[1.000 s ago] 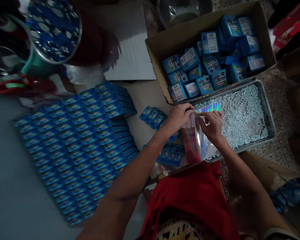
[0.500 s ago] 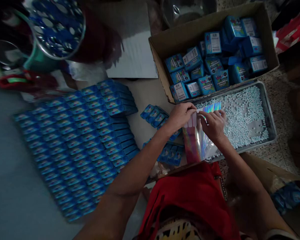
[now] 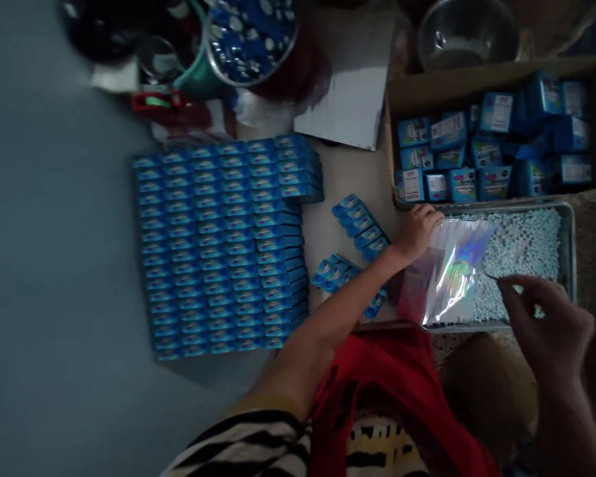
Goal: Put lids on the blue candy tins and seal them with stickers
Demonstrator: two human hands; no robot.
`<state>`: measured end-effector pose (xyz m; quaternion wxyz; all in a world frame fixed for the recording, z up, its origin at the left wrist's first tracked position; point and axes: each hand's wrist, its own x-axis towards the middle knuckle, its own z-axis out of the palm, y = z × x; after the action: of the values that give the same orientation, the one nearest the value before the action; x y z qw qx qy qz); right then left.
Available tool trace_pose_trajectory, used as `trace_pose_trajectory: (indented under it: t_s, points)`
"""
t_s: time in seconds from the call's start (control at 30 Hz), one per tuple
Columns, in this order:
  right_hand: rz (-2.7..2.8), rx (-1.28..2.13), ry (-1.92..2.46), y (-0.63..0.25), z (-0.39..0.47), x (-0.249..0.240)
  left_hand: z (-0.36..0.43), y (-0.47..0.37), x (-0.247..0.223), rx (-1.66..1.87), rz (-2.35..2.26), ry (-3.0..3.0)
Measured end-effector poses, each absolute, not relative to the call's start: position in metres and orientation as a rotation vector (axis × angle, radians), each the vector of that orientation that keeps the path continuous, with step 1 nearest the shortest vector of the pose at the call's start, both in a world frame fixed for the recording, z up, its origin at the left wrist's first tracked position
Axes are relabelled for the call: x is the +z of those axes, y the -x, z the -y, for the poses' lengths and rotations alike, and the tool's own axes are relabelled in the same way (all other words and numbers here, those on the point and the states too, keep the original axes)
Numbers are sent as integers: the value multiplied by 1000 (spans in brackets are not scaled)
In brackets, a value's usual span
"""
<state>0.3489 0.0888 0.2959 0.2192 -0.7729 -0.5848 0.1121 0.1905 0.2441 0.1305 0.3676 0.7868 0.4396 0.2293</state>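
Cloth (image 3: 387, 364) in red covers our front, nearest of all, and a striped sleeve (image 3: 248, 434) wraps our left arm. Our right hand (image 3: 546, 318) is over the near right side of a metal tray (image 3: 572, 265), its grip pinched on a thin sliver (image 3: 490, 274); what that sliver is, we cannot tell. Just left of it, a shiny, rainbow-sheened bag (image 3: 454, 278) lies flat over the left part of the tray, reaching past its left end. Small pale blue pellets (image 3: 531, 242) spread over the rest of the tray. Our left hand (image 3: 418, 232) keeps its grip closed on the bag's far left corner. Left of that hand, two short rows of blue packs (image 3: 360, 224) lie apart on the table (image 3: 342, 169), and further left stands a large, neat block of similar packs (image 3: 223, 245). Beyond the tray, close against it, a cardboard box (image 3: 451, 89) holds jumbled blue cartons (image 3: 463, 185). Farthest from us are a white sheet (image 3: 345, 109), a filled container (image 3: 300, 59) and a round bowl (image 3: 506, 40).
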Motion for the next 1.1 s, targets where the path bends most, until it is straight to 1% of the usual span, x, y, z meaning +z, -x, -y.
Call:
trace_pose_trajectory:
  t_s: [0.07, 0.1, 0.2, 0.27, 0.33, 0.37, 0.43, 0.6, 0.77, 0.87, 1.0, 1.1]
  points:
    - [1577, 615, 2108, -337, -97, 317, -225, -172, 128, 777, -1177, -1889]
    - [1599, 764, 2071, -326, -109, 320, -214, -158, 126, 871, -1227, -1743]
    - [1701, 1144, 1912, -278, -170, 302, -191, -100, 123, 1072, -1366, -986]
    - [1684, 1444, 1746, -240, -215, 281, -190, -60, 121, 1099, -1270, -515]
    - [1578, 1722, 1616, -206, -251, 259, -200, -25, 121, 1057, -1111, -269]
    - [1520, 1808, 1592, -192, -264, 250, -207, -11, 122, 1031, -1047, -210]
    - [1446, 1867, 1621, -168, -282, 235, -218, 10, 126, 1003, -966, -153]
    - [1533, 1780, 1802, -138, -294, 204, -219, 37, 131, 1049, -978, -146]
    - [1694, 1669, 1894, -129, -301, 177, -214, 45, 118, 1067, -1108, -101]
    - [1933, 1427, 2047, -126, -312, 169, -222, 41, 107, 1082, -1189, -60]
    - [2213, 983, 2236, -117, -328, 163, -243, 32, 93, 1127, -1257, -78]
    - [2341, 766, 2316, -109, -337, 157, -255, 27, 84, 1139, -1319, -65]
